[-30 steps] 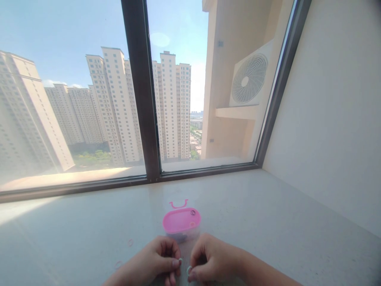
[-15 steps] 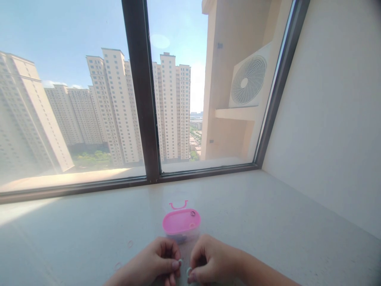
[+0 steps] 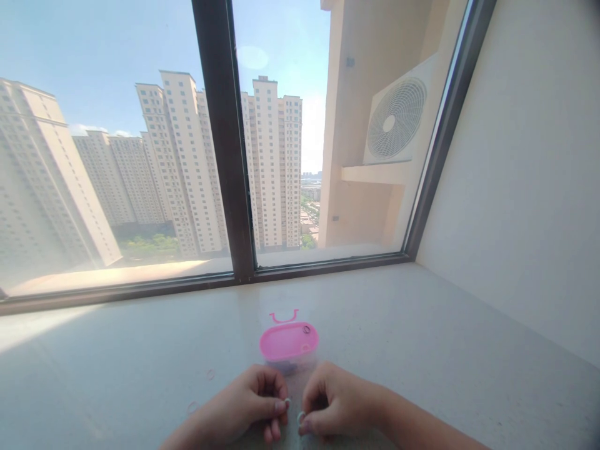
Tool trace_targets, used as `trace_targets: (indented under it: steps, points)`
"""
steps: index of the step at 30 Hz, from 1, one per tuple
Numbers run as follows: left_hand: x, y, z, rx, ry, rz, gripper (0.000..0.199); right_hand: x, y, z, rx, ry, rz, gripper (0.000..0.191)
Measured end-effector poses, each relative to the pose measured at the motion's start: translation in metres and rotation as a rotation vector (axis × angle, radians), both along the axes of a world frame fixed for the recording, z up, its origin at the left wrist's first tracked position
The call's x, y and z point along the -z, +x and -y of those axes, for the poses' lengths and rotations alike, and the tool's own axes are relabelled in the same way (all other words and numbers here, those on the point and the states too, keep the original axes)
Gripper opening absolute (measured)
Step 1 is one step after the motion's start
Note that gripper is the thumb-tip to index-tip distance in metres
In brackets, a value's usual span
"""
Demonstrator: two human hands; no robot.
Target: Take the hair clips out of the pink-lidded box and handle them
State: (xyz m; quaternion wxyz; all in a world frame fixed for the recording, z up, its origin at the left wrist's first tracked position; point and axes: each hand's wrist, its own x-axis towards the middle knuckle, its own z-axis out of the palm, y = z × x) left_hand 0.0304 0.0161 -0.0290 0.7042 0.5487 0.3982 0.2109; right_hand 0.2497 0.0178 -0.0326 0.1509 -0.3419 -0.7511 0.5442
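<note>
My left hand [image 3: 260, 400] is closed in a pinch on a small pale hair tie [image 3: 287, 400], which pokes out past thumb and fingertip. A second pale hair tie [image 3: 300, 416] sticks out of the pinch of my right hand [image 3: 335, 400]. A narrow gap separates the two hands. Just beyond them stands a clear-sided box [image 3: 300, 363] with a pink lid [image 3: 284, 340], its front partly covered by my hands. On the lid lie a dark hair tie [image 3: 306, 330] and a pink one [image 3: 305, 347]. The box's contents are too blurred to make out.
Behind the box lies a curved pink handle [image 3: 284, 319]. Pale pink hair ties [image 3: 210, 374] rest on the white sill [image 3: 445, 356] to the left. A dark-framed window [image 3: 239, 187] closes the far side, and a white wall [image 3: 525, 187] rises on the right.
The camera view has shifted slightly, so the box and both hands appear a little higher and to the right. Both pinches look the same as before.
</note>
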Motion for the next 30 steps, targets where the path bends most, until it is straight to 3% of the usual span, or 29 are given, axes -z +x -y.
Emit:
trace_targets:
  steps: [30]
  points:
    - [-0.015, -0.006, 0.001, 0.060, 0.022, -0.046, 0.027, -0.012, -0.004, 0.000, -0.054, 0.047, 0.004, 0.018]
